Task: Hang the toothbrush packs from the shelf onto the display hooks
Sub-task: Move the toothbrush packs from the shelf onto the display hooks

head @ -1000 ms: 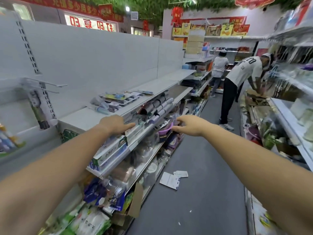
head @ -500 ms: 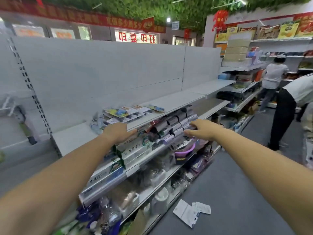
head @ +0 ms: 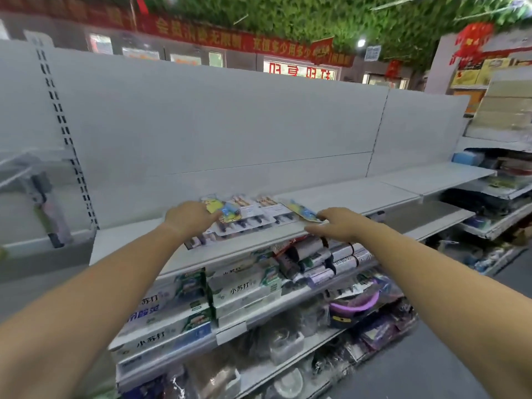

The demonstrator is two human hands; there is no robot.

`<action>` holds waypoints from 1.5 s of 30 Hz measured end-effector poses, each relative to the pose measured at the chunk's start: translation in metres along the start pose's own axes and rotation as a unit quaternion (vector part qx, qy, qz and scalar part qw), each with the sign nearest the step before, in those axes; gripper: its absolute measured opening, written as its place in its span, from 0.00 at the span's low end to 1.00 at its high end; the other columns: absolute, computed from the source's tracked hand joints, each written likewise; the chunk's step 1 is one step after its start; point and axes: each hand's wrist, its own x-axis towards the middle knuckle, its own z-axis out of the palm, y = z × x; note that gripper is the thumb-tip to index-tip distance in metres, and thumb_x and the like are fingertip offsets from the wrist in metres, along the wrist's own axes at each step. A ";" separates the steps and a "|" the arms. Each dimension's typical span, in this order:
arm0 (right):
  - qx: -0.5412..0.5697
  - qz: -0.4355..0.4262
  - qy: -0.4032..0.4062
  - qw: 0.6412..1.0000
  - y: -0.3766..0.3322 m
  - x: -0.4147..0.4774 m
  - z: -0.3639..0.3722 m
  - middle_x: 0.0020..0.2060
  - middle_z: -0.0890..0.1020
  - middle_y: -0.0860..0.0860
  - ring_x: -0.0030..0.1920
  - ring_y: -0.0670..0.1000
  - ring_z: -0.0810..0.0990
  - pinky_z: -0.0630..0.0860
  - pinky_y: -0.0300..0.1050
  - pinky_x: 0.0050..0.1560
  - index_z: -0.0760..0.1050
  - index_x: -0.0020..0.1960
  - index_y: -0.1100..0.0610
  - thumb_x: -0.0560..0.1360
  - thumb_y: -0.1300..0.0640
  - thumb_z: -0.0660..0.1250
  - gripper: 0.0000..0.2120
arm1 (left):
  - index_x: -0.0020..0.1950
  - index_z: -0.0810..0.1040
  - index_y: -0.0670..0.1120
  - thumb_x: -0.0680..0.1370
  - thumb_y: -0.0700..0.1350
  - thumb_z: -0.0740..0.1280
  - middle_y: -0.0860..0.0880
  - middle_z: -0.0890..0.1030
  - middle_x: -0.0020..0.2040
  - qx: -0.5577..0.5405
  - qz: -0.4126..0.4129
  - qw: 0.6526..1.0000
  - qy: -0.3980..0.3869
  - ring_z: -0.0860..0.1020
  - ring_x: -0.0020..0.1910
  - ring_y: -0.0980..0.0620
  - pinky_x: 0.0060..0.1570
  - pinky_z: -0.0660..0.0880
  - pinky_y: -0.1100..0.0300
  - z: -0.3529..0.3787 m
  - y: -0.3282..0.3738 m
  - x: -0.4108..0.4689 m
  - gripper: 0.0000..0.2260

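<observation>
The step in hand looks like the pick-up: the toothbrush packs (head: pixel 253 216) lie flat in an overlapping row on the white shelf (head: pixel 374 197) at the middle of the frame, and none seems lifted yet. The left hand (head: pixel 190 218) rests on the left end of the row, fingers stretched forward over a yellow card and not visibly closed round anything. The right hand (head: pixel 338 226) is at the right end, fingers spread and relaxed, its fingertips touching the near corner of a yellow-and-blue pack (head: pixel 302 210) that sits apart from the rest; it holds nothing that can be seen. The next move probably calls for pinching one pack by its card top, so that the hang hole stays free, and carrying it leftward. The display hooks (head: pixel 17 165) are at the far left edge of the frame, blurred, with something like a hung pack (head: pixel 43 203) below them, well apart from the row. Between row and hooks stands the slotted upright (head: pixel 66 133) of the shelving. Toothpaste boxes (head: pixel 241 289) fill the shelf below, just under both forearms, and a careless drag could push packs off the lip onto them.
</observation>
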 end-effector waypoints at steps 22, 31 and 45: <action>0.057 -0.097 -0.007 0.994 0.001 0.182 0.002 0.43 0.81 0.54 0.44 0.53 0.77 0.73 0.47 0.44 0.80 0.50 0.59 0.80 0.36 0.59 0.26 | 0.44 0.77 0.44 0.83 0.61 0.57 0.47 0.80 0.41 -0.065 -0.182 0.981 0.010 0.78 0.39 0.48 0.39 0.72 0.57 0.010 -0.001 0.064 0.22; 0.159 -0.132 -0.024 0.978 -0.061 0.211 0.001 0.41 0.84 0.58 0.43 0.57 0.81 0.75 0.45 0.42 0.81 0.45 0.62 0.79 0.39 0.64 0.26 | 0.55 0.81 0.41 0.79 0.46 0.68 0.43 0.84 0.52 -0.107 -0.218 0.969 -0.038 0.82 0.48 0.44 0.52 0.81 0.52 0.010 0.007 0.061 0.10; 0.035 -0.094 -0.126 0.987 -0.176 0.212 0.021 0.49 0.78 0.54 0.52 0.57 0.81 0.81 0.51 0.53 0.70 0.57 0.59 0.66 0.35 0.78 0.35 | 0.39 0.72 0.47 0.78 0.45 0.65 0.46 0.77 0.39 -0.149 -0.216 0.965 -0.007 0.76 0.41 0.45 0.40 0.71 0.58 0.014 0.010 0.051 0.08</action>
